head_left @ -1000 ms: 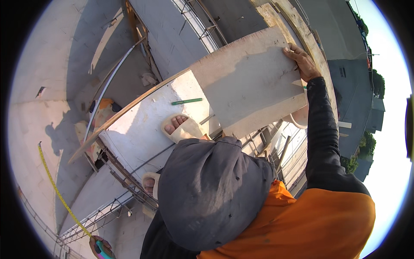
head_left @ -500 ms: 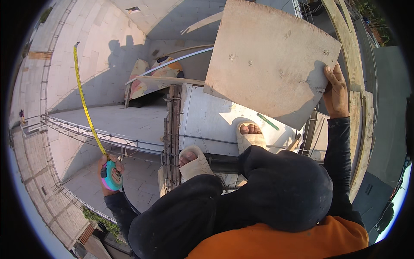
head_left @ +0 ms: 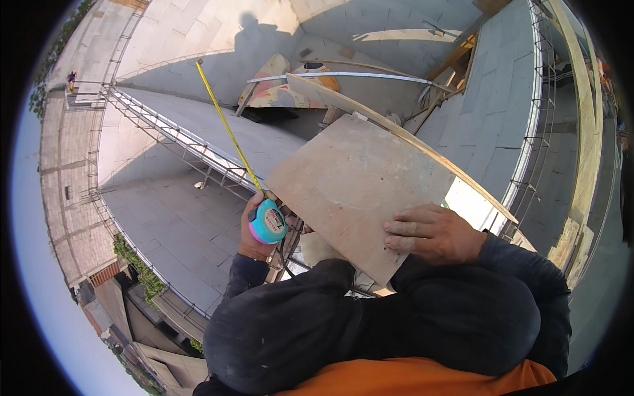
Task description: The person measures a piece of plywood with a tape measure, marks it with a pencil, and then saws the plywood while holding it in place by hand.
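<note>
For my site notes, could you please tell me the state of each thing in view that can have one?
Left hand: closed around the tape measure.
Tape measure: blade pulled out.
Right hand: laid on the board.
Board: scuffed, partly covering a sandal.
Rebar cage: exposed.

The head fisheye looks down onto the board (head_left: pixel 360 188).

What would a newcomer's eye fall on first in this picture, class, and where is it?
Probably the turquoise-and-pink tape measure in the left hand, left of centre, its yellow blade stretching up and leftward. Next comes the broad, flat board in the middle, with the right hand on its lower right part.
</note>
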The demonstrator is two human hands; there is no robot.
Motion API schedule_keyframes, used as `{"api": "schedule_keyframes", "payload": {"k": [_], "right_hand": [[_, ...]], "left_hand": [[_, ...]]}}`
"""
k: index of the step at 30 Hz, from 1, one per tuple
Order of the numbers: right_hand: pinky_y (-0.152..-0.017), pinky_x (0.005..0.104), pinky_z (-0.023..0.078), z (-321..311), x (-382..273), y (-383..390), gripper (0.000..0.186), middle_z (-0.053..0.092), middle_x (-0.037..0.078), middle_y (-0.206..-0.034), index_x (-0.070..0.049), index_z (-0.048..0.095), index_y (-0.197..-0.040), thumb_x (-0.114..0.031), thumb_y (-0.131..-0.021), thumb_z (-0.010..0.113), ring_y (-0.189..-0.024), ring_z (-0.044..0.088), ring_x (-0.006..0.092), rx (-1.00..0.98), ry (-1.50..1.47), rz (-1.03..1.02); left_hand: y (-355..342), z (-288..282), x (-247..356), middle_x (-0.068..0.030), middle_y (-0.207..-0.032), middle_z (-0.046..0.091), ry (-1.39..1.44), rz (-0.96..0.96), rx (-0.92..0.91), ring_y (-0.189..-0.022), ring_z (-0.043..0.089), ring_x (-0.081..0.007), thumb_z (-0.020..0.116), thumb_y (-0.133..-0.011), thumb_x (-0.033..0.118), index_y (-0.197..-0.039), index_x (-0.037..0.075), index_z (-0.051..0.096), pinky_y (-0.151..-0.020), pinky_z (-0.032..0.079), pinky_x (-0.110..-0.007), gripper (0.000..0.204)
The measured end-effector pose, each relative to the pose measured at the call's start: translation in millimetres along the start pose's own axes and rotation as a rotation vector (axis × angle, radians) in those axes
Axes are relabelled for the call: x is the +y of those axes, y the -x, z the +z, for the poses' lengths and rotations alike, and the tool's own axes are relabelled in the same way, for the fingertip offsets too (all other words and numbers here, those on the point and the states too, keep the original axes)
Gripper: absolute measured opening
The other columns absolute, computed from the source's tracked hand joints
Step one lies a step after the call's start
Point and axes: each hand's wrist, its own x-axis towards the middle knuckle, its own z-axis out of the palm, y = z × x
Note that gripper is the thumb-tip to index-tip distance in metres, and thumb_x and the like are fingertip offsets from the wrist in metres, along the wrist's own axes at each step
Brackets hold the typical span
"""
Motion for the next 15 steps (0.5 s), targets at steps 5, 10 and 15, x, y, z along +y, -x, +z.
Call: {"api": "schedule_keyframes", "payload": {"k": [5, 10, 15], "right_hand": [[-0.115, 0.0492, 0.046, 79, 25, 21, 0.047, 0.055, 0.012, -0.155, -0.015, 0.061, -0.141, -0.018, -0.095, 0.071, -0.142, 0.053, 0.0314, -0.329, 0.139, -0.051], [-0.111, 0.0469, 0.046, 127, 36, 20, 0.043, 0.055, 0.011, -0.149, -0.014, 0.060, -0.137, -0.021, -0.096, 0.071, -0.138, 0.053, 0.0294, -0.312, 0.067, -0.002], [-0.112, 0.0478, 0.049, 107, 73, 28, 0.038, 0.063, 0.014, -0.139, -0.008, 0.067, -0.132, -0.028, -0.100, 0.072, -0.130, 0.057, 0.0362, 0.063, -0.034, 0.452]], "left_hand": [[14, -28, -24, -0.0070, -0.108, 0.068, -0.051, 0.007, 0.169, -0.103, 0.070, -0.0266, 0.058, -0.110, 0.038, -0.111, 0.007, 0.065, -0.074, 0.062, -0.041, 0.032], [9, -46, -24, -0.0091, -0.120, 0.069, -0.097, -0.017, 0.188, -0.115, 0.071, -0.0297, 0.060, -0.108, 0.041, -0.111, 0.010, 0.067, -0.082, 0.063, -0.041, 0.032], [2, -55, -21, -0.0116, -0.129, 0.070, -0.234, 0.011, 0.245, -0.124, 0.069, -0.0310, 0.060, -0.108, 0.041, -0.113, 0.010, 0.066, -0.088, 0.061, -0.041, 0.032]]}}
